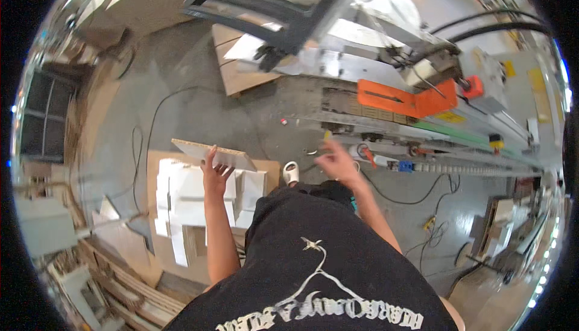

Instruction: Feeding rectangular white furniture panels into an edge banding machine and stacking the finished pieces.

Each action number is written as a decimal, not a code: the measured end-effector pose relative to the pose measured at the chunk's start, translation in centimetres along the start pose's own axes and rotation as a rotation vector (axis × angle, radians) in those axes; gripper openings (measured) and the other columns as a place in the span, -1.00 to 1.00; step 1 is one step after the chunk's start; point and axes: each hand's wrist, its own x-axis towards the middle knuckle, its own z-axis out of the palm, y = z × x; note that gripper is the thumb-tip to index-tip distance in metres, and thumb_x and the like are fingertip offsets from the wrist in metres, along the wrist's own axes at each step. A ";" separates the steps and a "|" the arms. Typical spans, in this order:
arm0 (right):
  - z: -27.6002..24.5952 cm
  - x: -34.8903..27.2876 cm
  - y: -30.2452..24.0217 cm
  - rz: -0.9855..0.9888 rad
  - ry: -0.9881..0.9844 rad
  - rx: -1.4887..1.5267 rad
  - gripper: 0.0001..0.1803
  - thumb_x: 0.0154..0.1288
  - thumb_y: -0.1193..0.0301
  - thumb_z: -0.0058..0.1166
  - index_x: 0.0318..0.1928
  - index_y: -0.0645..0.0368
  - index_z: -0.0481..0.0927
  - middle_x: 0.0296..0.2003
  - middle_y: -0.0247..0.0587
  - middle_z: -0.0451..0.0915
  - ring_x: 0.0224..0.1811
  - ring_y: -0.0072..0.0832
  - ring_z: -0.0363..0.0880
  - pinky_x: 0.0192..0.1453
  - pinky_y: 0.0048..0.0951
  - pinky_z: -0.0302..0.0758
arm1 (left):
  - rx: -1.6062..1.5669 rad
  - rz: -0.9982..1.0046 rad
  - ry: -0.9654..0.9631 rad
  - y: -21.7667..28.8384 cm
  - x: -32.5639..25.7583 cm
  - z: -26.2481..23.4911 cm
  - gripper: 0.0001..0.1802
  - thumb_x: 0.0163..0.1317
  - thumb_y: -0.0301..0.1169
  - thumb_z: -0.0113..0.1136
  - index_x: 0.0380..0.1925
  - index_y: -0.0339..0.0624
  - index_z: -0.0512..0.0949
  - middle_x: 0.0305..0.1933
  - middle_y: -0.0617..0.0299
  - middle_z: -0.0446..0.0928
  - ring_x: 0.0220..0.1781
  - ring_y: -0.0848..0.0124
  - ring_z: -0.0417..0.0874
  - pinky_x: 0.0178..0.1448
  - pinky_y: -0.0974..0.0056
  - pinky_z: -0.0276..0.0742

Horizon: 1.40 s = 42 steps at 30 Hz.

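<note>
My left hand (216, 177) grips the near edge of a white-faced particleboard panel (217, 153), its fingers spread underneath and its raw tan edge turned up. Below that panel, white boards (192, 193) lie in stacks on a brown sheet. My right hand (338, 163) is raised beside the near edge of a long machine (362, 127). Motion blurs it, but its fingers look apart and no object shows in them. A small yellow piece (327, 134) shows just beyond its fingertips; whether they touch, I cannot tell.
An orange guard (410, 98) sits over the machine's track. Beyond stands a dark-framed cart (241, 14) with a black glove (271, 56) hanging from it. Cables (151, 123) trail across the grey floor. Wooden strips (120, 280) lie at lower left.
</note>
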 end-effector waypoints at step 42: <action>-6.5 6.0 3.1 0.066 0.672 1.216 -0.66 0.16 0.56 -0.05 -0.02 0.34 0.44 -0.23 -0.18 0.56 -0.15 -0.43 0.57 -0.07 -0.44 0.54 | 0.578 0.236 -0.391 -7.0 1.7 23.5 -0.54 0.20 -0.54 0.12 0.11 -0.46 0.36 -0.25 0.05 0.60 -0.34 0.33 0.68 -0.42 0.36 0.53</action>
